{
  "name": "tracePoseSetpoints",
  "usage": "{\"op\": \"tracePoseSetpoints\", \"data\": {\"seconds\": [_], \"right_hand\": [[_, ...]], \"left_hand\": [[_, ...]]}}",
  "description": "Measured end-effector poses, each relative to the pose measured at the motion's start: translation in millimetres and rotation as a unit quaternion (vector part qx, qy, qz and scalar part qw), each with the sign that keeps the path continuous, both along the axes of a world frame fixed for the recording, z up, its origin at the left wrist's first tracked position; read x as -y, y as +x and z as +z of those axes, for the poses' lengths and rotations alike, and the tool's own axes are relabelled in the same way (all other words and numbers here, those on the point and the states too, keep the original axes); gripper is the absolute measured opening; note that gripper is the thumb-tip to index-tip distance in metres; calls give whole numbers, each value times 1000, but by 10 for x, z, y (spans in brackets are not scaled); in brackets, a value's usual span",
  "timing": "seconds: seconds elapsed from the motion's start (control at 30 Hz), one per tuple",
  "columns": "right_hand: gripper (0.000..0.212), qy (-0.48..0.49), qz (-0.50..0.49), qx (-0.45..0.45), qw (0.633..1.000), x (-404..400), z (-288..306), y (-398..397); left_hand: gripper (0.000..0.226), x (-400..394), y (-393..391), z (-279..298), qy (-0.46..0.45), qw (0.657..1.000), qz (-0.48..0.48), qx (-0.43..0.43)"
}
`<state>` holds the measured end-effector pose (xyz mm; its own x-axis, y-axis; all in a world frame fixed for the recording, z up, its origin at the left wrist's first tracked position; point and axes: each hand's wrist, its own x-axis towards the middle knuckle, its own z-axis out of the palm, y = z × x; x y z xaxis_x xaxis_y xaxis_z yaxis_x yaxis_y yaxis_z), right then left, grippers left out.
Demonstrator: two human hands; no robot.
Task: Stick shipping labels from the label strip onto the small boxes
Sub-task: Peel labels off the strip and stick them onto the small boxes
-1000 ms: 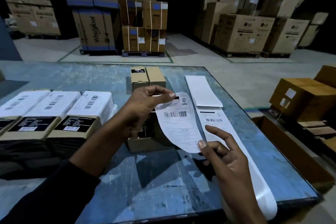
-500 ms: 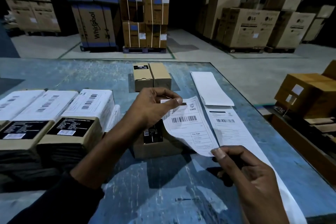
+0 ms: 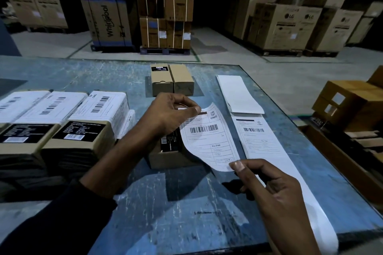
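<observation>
Lowered since a moment ago, the peeled label (image 3: 209, 138) stretches over the open small box (image 3: 165, 157) mid-table, left hand (image 3: 170, 114) pinching its far corner, right hand (image 3: 273, 196) pinching its near corner beside the label strip (image 3: 267, 151).

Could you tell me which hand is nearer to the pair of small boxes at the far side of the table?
Left. The left hand pinches the peeled label just in front of the pair of small boxes; the right hand holds the label's near end, farther back.

Dim overall; dark background; wide-angle edge warping; slight blur.
</observation>
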<state>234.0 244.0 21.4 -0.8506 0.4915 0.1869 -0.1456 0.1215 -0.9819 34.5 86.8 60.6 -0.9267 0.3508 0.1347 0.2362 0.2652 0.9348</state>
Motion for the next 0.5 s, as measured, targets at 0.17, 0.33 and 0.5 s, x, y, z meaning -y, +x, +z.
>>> {"op": "tracePoseSetpoints", "data": {"seconds": [0.17, 0.33, 0.5], "right_hand": [[10, -6, 1, 7, 1000, 11, 0, 14], [17, 5, 6, 11, 1000, 16, 2, 15], [20, -6, -7, 3, 1000, 2, -6, 11]], "left_hand": [[3, -1, 6, -12, -20, 1000, 2, -10], [2, -16, 15, -25, -32, 999, 10, -18], [2, -21, -3, -46, -38, 999, 7, -20]]}}
